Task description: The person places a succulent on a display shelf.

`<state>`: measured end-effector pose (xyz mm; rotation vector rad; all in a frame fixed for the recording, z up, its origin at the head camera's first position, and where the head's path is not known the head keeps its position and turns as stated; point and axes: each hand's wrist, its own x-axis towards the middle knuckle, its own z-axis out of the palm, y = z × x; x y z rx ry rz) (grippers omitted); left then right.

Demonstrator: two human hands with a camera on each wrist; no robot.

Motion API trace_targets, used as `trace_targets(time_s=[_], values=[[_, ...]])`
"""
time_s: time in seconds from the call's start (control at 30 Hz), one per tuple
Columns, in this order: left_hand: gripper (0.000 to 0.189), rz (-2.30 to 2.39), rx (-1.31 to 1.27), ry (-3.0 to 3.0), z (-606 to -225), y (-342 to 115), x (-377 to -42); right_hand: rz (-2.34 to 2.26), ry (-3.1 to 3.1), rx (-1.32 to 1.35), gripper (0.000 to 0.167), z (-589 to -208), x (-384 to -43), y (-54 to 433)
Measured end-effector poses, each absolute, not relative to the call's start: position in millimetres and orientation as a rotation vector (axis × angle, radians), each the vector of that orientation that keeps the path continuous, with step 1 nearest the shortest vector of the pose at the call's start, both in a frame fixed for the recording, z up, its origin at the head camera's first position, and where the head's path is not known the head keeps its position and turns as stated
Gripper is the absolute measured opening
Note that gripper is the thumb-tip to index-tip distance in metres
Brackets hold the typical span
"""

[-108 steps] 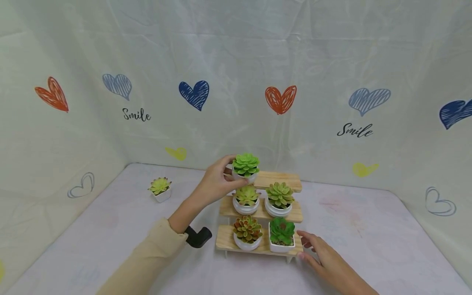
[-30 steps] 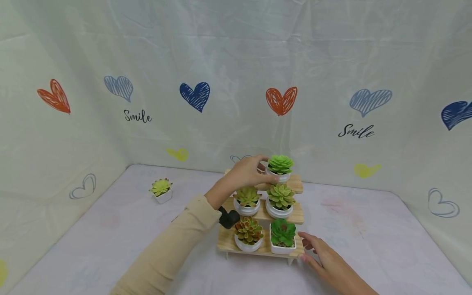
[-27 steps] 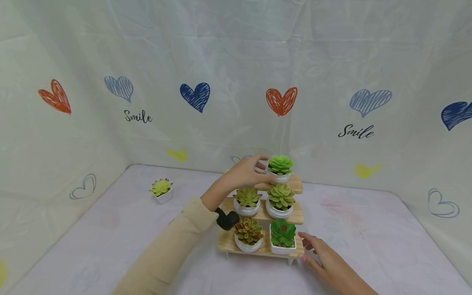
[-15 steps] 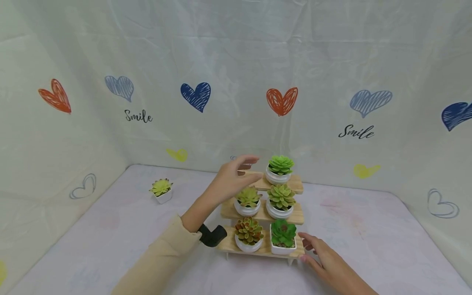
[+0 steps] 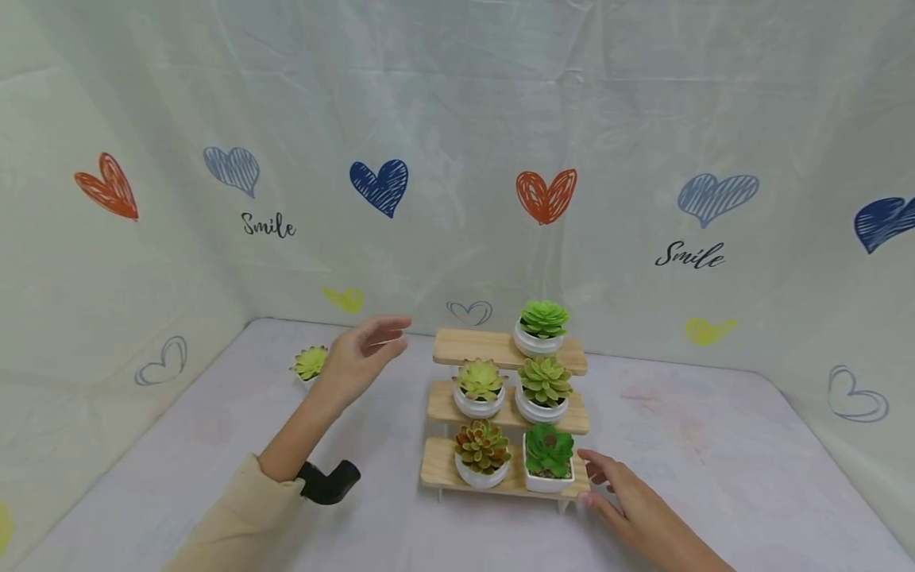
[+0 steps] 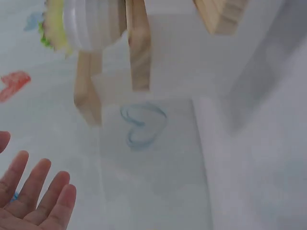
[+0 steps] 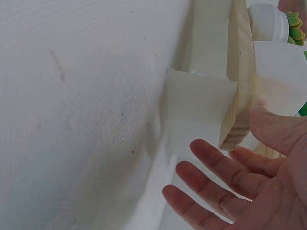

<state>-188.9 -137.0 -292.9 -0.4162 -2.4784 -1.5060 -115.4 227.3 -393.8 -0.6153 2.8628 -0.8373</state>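
A three-tier wooden plant stand (image 5: 472,347) carries several potted artificial succulents. A bright green succulent (image 5: 543,319) in a round white pot sits on the right of the top tier. My left hand (image 5: 360,361) is in the air left of the stand, fingers loosely bent, holding nothing. Partly hidden behind it is a yellow-green succulent (image 5: 309,361) in a small white pot on the table. At the bottom tier's right end, my right hand (image 5: 622,500) rests with fingers relaxed; in the right wrist view its thumb (image 7: 264,120) touches the board edge, the other fingers spread.
On the middle tier are two light green succulents, left (image 5: 480,380) and right (image 5: 546,381). The bottom tier holds a red-tipped succulent (image 5: 482,446) and a dark green one (image 5: 548,453) in a square pot. A white curtain (image 5: 457,119) with printed hearts surrounds the table.
My left hand placed the bright green succulent on the top tier's right, let go, and moved left towards the lone potted plant. My right hand stayed at the stand's corner.
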Motion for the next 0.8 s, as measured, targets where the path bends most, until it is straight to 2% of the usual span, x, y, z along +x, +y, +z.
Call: trace_targets(time_s=[0.2, 0.57, 0.67, 0.8], values=[[0.042, -1.526, -0.215, -2.521, -299, -181, -184, -0.866, 2.842, -0.605, 0.059, -393, -116, 227], [0.052, -1.430, -0.045, -2.535, -316, -230, -181, -0.874, 2.832, -0.621, 0.058, -393, -117, 228], [0.056, -1.451, -0.002, -2.528, -343, -253, -200, -0.879, 2.823, -0.619, 0.059, -393, -118, 228], [0.062, -1.442, 0.091, -2.506, -406, -295, -244, -0.884, 2.816, -0.614, 0.060, -394, -118, 228]])
